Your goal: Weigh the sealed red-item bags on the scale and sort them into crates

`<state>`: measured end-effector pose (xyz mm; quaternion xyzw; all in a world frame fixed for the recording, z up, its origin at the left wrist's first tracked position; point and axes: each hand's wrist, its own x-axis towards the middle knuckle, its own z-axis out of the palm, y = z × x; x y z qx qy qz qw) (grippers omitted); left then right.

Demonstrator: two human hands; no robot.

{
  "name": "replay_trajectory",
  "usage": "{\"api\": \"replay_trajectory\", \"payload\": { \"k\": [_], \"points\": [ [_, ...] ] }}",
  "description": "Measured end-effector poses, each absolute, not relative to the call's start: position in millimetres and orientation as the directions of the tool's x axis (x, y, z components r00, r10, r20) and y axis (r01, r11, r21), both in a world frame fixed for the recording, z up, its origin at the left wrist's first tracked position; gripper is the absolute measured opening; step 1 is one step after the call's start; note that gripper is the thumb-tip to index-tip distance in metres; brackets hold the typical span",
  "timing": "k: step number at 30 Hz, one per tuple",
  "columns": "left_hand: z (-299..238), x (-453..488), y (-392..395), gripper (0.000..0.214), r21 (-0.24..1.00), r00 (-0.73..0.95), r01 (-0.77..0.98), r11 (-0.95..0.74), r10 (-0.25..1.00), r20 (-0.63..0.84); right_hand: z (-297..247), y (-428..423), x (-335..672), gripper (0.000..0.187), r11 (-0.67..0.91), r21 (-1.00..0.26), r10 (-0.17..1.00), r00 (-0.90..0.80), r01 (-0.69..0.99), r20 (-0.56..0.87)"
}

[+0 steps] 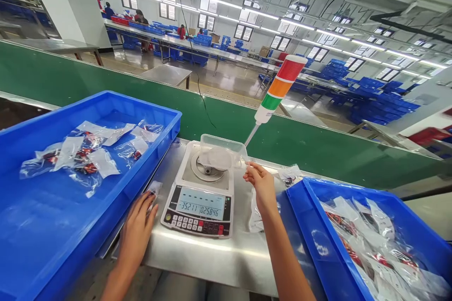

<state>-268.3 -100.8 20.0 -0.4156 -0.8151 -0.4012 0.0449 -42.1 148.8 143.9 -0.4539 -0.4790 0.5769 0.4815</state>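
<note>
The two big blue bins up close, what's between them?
In the head view, a scale lies between the bins. The right hand grasps a clear tray there; packets lie beside the scale, and the left hand touches one.

Left fingers (140,205) curled; right fingers (259,168) pinched together.

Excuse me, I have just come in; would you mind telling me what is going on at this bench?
A person's right hand grips the edge of a clear tray over a digital scale. Their left hand is at a small clear bag beside the scale; how firmly it holds it is unclear. Bagged parts lie in the blue bins to the left and right.
</note>
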Motion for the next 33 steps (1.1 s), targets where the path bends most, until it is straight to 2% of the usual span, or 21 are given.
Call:
{"api": "replay_trajectory", "payload": {
  "k": [4, 9, 13, 17, 21, 24, 27, 30, 33],
  "points": [
    [15.8, -268.9, -98.9, 0.051, 0.587, -0.642, 0.728, 0.354, 0.652, 0.403, 140.8, 148.3, -48.4, 0.036, -0.081, -0.99, 0.989, -0.135, -0.117, -0.065],
    [17.6, -260.0, -95.5, 0.048, 0.62, -0.683, 0.69, 0.374, 0.618, 0.389, 134.3, 139.9, -58.9, 0.034, -0.088, -0.991, 0.984, -0.166, -0.098, -0.071],
    [20.8, -255.9, -96.6, 0.058, 0.651, -0.705, 0.65, 0.392, 0.63, 0.325, 132.8, 134.0, -63.1, 0.032, -0.061, -0.996, 0.981, -0.19, -0.067, -0.047],
    [34.0, -261.0, -108.7, 0.072, 0.597, -0.651, 0.718, 0.358, 0.649, 0.394, 139.5, 142.5, -57.4, 0.033, 0.025, -1.0, 0.976, -0.217, -0.008, 0.026],
    [77.1, -266.1, -118.3, 0.072, 0.59, -0.604, 0.742, 0.318, 0.699, 0.383, 162.2, 174.9, -57.2, 0.029, 0.174, -0.979, 0.934, -0.332, 0.107, 0.13],
    [123.1, -263.6, -103.4, 0.054, 0.71, -0.638, 0.656, 0.256, 0.69, 0.342, 188.9, 205.3, -74.9, 0.021, 0.363, -0.903, 0.821, -0.536, 0.229, 0.194],
    [165.3, -262.1, -62.4, 0.041, 0.811, -0.651, 0.569, 0.135, 0.677, 0.344, 215.4, 225.1, -106.2, 0.023, 0.55, -0.793, 0.654, -0.725, 0.262, 0.214],
    [192.8, -266.9, -5.9, 0.041, 0.84, -0.577, 0.542, 0.036, 0.743, 0.34, 233.5, 228.1, -139.8, 0.027, 0.677, -0.703, 0.469, -0.864, 0.217, 0.185],
    [203.3, -274.2, 44.8, 0.033, 0.824, -0.496, 0.565, 0.039, 0.814, 0.302, 243.6, 222.9, -163.3, 0.025, 0.74, -0.652, 0.328, -0.934, 0.163, 0.139]
  ]
}}
